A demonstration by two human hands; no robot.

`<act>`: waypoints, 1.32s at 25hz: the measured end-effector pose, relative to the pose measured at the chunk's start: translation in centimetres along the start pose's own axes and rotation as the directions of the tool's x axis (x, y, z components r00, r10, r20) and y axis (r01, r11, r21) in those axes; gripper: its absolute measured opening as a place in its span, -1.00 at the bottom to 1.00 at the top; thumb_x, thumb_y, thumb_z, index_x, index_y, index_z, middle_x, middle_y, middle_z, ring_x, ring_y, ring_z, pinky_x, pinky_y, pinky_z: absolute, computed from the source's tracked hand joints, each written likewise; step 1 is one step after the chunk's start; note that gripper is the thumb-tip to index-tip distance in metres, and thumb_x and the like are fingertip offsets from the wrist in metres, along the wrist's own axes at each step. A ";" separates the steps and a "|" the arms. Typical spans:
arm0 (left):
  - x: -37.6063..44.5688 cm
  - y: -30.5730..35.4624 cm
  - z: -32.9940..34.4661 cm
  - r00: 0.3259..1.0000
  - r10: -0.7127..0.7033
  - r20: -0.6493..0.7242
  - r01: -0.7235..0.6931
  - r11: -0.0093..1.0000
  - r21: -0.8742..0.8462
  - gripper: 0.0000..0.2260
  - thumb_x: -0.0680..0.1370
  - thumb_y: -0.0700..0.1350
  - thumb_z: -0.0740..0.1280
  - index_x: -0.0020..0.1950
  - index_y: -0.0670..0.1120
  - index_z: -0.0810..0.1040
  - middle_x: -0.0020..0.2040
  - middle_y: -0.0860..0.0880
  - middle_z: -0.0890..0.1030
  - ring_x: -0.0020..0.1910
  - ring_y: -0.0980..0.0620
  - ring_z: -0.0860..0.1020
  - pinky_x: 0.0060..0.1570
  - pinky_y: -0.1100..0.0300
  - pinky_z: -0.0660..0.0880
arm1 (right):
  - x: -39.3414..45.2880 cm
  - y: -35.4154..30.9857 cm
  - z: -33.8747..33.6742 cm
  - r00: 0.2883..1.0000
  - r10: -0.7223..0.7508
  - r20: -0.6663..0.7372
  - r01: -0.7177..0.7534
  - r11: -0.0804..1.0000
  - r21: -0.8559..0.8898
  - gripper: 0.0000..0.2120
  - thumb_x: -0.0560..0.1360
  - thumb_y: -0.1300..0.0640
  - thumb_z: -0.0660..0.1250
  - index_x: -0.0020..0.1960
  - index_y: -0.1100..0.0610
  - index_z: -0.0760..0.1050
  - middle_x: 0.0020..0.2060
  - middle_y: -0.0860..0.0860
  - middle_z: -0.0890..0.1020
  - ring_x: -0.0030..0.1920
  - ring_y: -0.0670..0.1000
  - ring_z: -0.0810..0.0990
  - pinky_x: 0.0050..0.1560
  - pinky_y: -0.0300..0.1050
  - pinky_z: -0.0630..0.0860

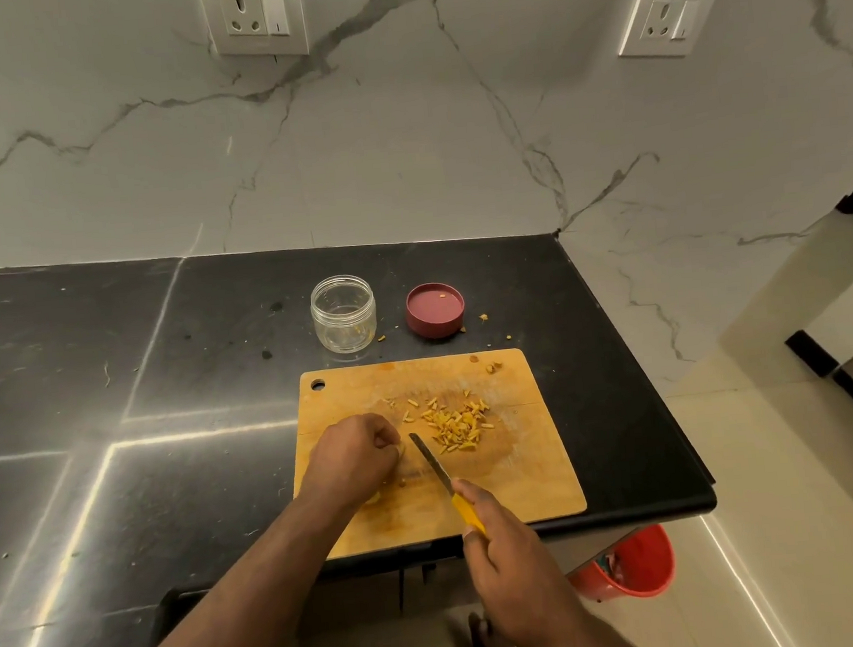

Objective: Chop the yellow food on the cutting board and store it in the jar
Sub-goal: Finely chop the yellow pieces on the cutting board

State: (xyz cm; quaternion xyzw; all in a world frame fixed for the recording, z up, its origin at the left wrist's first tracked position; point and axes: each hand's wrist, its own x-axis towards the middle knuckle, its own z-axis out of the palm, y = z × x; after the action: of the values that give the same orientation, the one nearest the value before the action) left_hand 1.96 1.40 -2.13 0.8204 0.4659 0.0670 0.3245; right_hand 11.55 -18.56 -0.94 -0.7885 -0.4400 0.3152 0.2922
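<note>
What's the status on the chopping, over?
Right hand grips knife, blade on cutting board. Left hand curled, pinning a piece; piece mostly hidden. Chopped yellow food piled on board. Jar open, nearly empty; lid beside it. Nothing blocking.

Wooden cutting board (525,474) — matt, stained; glossy black stone counter (111,402); clear jar (343,313).
</note>
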 end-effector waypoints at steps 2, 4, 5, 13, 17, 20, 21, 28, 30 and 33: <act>0.1 0.0 0.1 1.000 -0.012 -0.008 0.012 1.000 -0.008 -0.89 0.57 -0.10 0.37 0.02 0.11 0.61 -0.10 0.12 0.59 -0.12 0.14 0.55 -0.25 0.24 0.44 | 0.1 -0.2 -0.2 1.000 -0.009 -0.005 0.009 1.000 -0.006 -0.53 0.66 0.04 0.10 0.53 -0.23 0.13 0.30 -0.21 0.42 0.15 -0.22 0.45 -0.02 -0.42 0.35; 0.1 0.0 0.2 1.000 -0.016 -0.015 0.016 1.000 -0.001 -0.90 0.57 -0.08 0.37 0.00 0.13 0.60 -0.11 0.12 0.60 -0.13 0.14 0.55 -0.26 0.22 0.44 | 0.0 -0.3 -0.2 1.000 -0.021 -0.010 0.021 1.000 -0.022 -0.52 0.66 0.05 0.09 0.53 -0.22 0.12 0.31 -0.22 0.39 0.17 -0.23 0.43 0.05 -0.41 0.34; 0.1 0.0 0.2 1.000 -0.021 -0.018 0.021 1.000 -0.008 -0.91 0.56 -0.07 0.38 0.01 0.13 0.62 -0.11 0.13 0.60 -0.13 0.15 0.55 -0.25 0.22 0.45 | -0.1 -0.3 -0.2 1.000 -0.025 -0.014 0.024 0.999 -0.029 -0.52 0.66 0.05 0.09 0.54 -0.21 0.11 0.33 -0.22 0.38 0.18 -0.24 0.41 0.07 -0.41 0.33; -0.1 -0.4 0.5 0.999 -0.017 -0.050 0.013 0.997 -0.077 -0.93 0.54 -0.05 0.43 0.00 0.08 0.67 -0.17 0.15 0.62 -0.16 0.16 0.56 -0.27 0.24 0.42 | -0.2 -1.0 0.4 0.999 -0.043 0.003 0.043 0.994 -0.097 -0.50 0.67 0.07 0.06 0.57 -0.15 0.04 0.44 -0.19 0.29 0.19 -0.28 0.31 0.19 -0.40 0.27; -0.2 -0.5 0.7 0.997 -0.018 -0.068 0.011 0.994 -0.105 -0.95 0.53 -0.05 0.44 -0.04 0.08 0.67 -0.16 0.16 0.64 -0.14 0.16 0.57 -0.24 0.23 0.46 | 0.3 -1.4 0.9 0.997 -0.075 0.017 0.076 0.988 -0.135 -0.49 0.67 0.06 0.05 0.57 -0.13 0.01 0.43 -0.15 0.31 0.21 -0.22 0.36 0.22 -0.33 0.35; -0.3 -0.5 0.7 0.997 -0.026 -0.066 0.018 0.993 -0.116 -0.96 0.53 -0.06 0.45 -0.06 0.08 0.67 -0.16 0.16 0.64 -0.14 0.16 0.57 -0.20 0.20 0.53 | 0.4 -1.6 1.2 0.996 -0.086 0.023 0.089 0.981 -0.175 -0.49 0.67 0.06 0.04 0.58 -0.13 -0.01 0.39 -0.13 0.34 0.25 -0.12 0.42 0.21 -0.23 0.42; -0.4 -0.5 0.7 0.998 -0.027 -0.060 0.020 0.993 -0.116 -0.96 0.53 -0.06 0.45 -0.06 0.08 0.67 -0.16 0.16 0.64 -0.14 0.15 0.58 -0.18 0.19 0.55 | 0.4 -1.7 1.3 0.996 -0.091 0.026 0.094 0.978 -0.186 -0.49 0.67 0.06 0.04 0.58 -0.12 -0.01 0.38 -0.12 0.35 0.23 -0.11 0.43 0.19 -0.22 0.43; -0.2 -0.2 0.7 0.997 -0.038 -0.065 0.031 0.994 -0.105 -0.98 0.53 -0.06 0.43 -0.07 0.06 0.67 -0.16 0.13 0.64 -0.14 0.14 0.58 -0.11 0.09 0.60 | 0.5 -1.5 2.0 0.995 -0.096 0.036 0.103 0.947 -0.303 -0.48 0.66 0.08 0.01 0.58 -0.09 -0.06 0.21 -0.06 0.40 -0.04 -0.07 0.48 -0.09 -0.17 0.46; -0.2 -0.2 0.7 0.997 -0.045 -0.059 0.039 0.994 -0.099 -0.98 0.53 -0.06 0.43 -0.09 0.06 0.66 -0.17 0.13 0.64 -0.14 0.13 0.58 -0.11 0.09 0.60 | -0.2 -1.0 2.0 0.994 -0.097 0.051 0.108 0.949 -0.296 -0.47 0.66 0.10 0.01 0.58 -0.08 -0.05 0.21 -0.05 0.40 -0.04 -0.06 0.50 -0.08 -0.14 0.48; -0.1 -0.4 0.6 0.998 -0.045 -0.044 0.041 0.994 -0.103 -0.97 0.54 -0.06 0.43 -0.08 0.06 0.66 -0.15 0.12 0.64 -0.12 0.12 0.57 -0.16 0.14 0.56 | -1.2 -0.7 1.5 0.994 -0.097 0.053 0.106 0.973 -0.204 -0.48 0.66 0.11 0.03 0.58 -0.10 -0.01 0.24 -0.06 0.41 -0.02 -0.09 0.50 -0.05 -0.19 0.50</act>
State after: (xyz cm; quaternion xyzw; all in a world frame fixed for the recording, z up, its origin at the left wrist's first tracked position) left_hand 1.89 1.18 -2.84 0.7908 0.4869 0.1028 0.3563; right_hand 9.59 -19.03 -1.10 -0.7841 -0.5163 0.2691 0.2149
